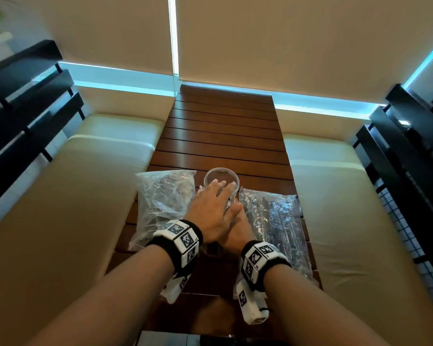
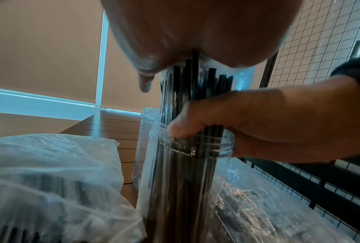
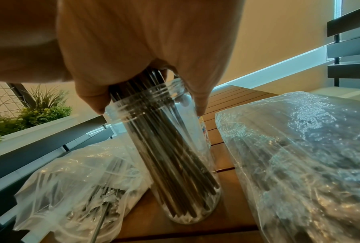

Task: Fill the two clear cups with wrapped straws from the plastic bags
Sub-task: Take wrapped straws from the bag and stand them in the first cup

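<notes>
A clear cup (image 2: 174, 180) (image 3: 181, 164) stands on the wooden table between two plastic bags and holds a bundle of black wrapped straws (image 2: 195, 82) (image 3: 164, 148). My right hand (image 1: 238, 231) (image 2: 268, 123) (image 3: 143, 49) grips the bundle just above the cup's rim. My left hand (image 1: 213, 208) (image 2: 195, 32) lies flat over the straw tops, palm touching them. In the head view it hides this cup. A second clear cup (image 1: 221, 174) (image 2: 144, 125) stands just behind. The left bag (image 1: 163, 201) (image 2: 50, 180) (image 3: 70, 180) and right bag (image 1: 278, 226) (image 2: 258, 205) (image 3: 299, 156) hold more straws.
The slatted wooden table (image 1: 223, 126) is narrow and runs away from me. Cream bench cushions (image 1: 73, 196) (image 1: 348, 208) flank it, with black slatted backrests (image 1: 23, 108) behind them. A wire grid panel (image 1: 398, 221) stands at the right. Both bags overhang the table's side edges.
</notes>
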Available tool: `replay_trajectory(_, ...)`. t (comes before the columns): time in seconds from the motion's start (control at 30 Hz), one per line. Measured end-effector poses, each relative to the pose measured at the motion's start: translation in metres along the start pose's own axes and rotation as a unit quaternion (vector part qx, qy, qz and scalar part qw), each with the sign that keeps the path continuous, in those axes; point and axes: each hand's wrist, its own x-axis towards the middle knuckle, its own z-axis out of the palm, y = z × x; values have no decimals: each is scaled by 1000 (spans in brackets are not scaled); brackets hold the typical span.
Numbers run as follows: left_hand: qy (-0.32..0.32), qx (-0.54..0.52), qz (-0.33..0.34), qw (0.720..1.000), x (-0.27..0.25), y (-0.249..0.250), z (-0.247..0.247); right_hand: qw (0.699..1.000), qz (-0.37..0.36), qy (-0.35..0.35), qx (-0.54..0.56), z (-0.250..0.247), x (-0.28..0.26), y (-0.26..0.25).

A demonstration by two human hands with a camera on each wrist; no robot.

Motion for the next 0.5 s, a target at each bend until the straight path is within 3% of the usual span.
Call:
replay_trajectory(0.1,-16,14,26,999,0,1,-2,1000,-8,-7,-12,-1,0,3)
replay_trajectory(0.17,-22,26,58,998,0,0,-6,999,3,6,38,0,-2,-1)
replay_trajectory(0.33,62,3,99,993,1,-16,9,997,19,23,76,-1,-7,6)
replay_trajectory(0.5,59,61,116,990,3,-23,10,995,20,23,94,-2,-8,5)
